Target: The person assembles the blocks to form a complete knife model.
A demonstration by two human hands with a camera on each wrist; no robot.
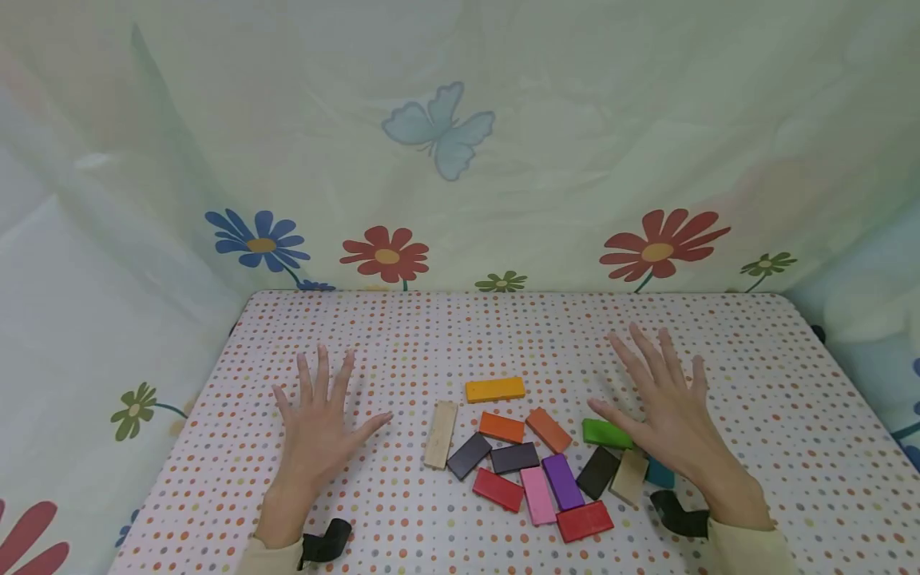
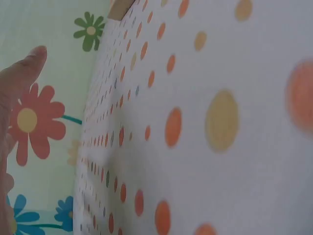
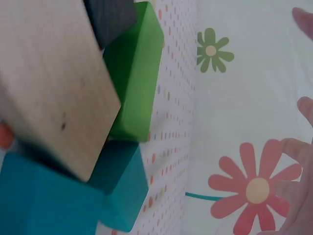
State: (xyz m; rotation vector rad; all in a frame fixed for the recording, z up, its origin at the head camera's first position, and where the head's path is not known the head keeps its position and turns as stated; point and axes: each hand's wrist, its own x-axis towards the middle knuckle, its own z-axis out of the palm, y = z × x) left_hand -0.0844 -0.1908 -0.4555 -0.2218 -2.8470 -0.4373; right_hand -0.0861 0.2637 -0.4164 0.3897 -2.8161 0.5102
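My left hand [image 1: 316, 435] has its fingers spread over the left part of the dotted table, holding nothing. Nearest to it lies a plain wooden block [image 1: 441, 435]. Fingers also spread, my right hand [image 1: 672, 415] overlaps the ends of a green block [image 1: 606, 433] and a teal block [image 1: 660, 473] in the head view. Beside these lie a second wooden block [image 1: 629, 477] and a black block [image 1: 598, 473]. In the right wrist view, the wooden block [image 3: 54, 73] looms close, with the green block [image 3: 139, 83] and teal block [image 3: 120, 186] next to it.
Mid-table lie a yellow block [image 1: 495, 390], two orange blocks [image 1: 501, 427], two dark blocks [image 1: 469, 456], a purple block [image 1: 563, 481], a pink block [image 1: 538, 495] and two red blocks [image 1: 585, 521]. A flowered cloth [image 1: 546, 160] hangs behind the table's far edge.
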